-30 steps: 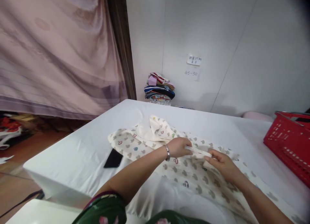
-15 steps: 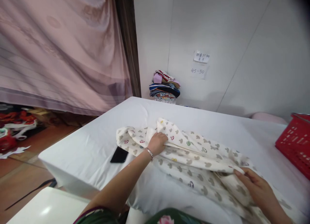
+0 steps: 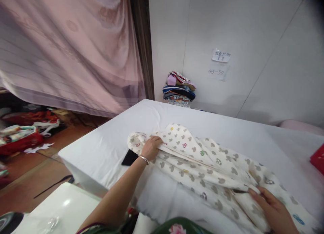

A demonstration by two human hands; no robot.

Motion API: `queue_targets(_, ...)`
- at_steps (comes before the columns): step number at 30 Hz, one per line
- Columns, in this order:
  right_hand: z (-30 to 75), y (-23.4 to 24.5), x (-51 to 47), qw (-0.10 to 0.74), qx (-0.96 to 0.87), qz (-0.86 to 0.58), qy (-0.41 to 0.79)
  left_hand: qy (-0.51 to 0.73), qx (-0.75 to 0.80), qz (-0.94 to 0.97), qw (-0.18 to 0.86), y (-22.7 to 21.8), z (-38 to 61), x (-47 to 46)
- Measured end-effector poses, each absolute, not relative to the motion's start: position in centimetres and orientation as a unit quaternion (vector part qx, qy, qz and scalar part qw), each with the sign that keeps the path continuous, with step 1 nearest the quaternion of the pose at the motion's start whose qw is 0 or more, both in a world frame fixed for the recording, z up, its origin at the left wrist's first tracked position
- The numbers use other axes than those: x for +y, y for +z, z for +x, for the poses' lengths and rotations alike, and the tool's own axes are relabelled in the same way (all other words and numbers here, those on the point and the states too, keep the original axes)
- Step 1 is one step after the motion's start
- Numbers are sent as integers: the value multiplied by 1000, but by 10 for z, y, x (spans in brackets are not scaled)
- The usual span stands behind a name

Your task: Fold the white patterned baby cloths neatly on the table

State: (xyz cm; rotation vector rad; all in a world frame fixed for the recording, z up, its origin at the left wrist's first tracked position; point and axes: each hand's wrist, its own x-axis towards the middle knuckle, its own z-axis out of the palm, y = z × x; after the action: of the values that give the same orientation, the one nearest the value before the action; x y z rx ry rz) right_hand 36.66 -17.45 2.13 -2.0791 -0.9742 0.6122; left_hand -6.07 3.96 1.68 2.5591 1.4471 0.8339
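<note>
A cream cloth (image 3: 188,141) printed with small beige, red, green and yellow mushroom-like shapes lies rumpled in long folds on the white-covered table (image 3: 101,153). My left hand (image 3: 152,148), with a bracelet at the wrist, has its fingers closed on a fold near the cloth's left end. At the right, my right hand (image 3: 274,208) pinches the cloth's edge between thumb and fingers. Between the two hands the edge runs fairly straight. Part of a flat black object (image 3: 128,158) shows beside my left wrist, partly covered by the cloth and my arm.
A stack of folded fabrics (image 3: 179,88) stands past the table's far edge, against the wall. A red basket (image 3: 317,159) is at the far right. A white surface (image 3: 55,207) sits low on the left, and a pink curtain (image 3: 83,51) hangs behind.
My left hand has slid left along the cloth, nearer its left end. My right hand keeps its pinch. The view has turned somewhat left, so more floor shows there.
</note>
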Motion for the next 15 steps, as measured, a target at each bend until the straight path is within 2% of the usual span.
queue_targets(5,373,15,-176,375,-374,-807,263,291,502,802,138,2,-78,25)
queue_targets(10,376,11,-175,379,-400,-804,222,246,598,699,304,13,-82,31)
queue_targets(15,374,10,-175,351,-414,-819,189,231,678,628,305,24,-63,56)
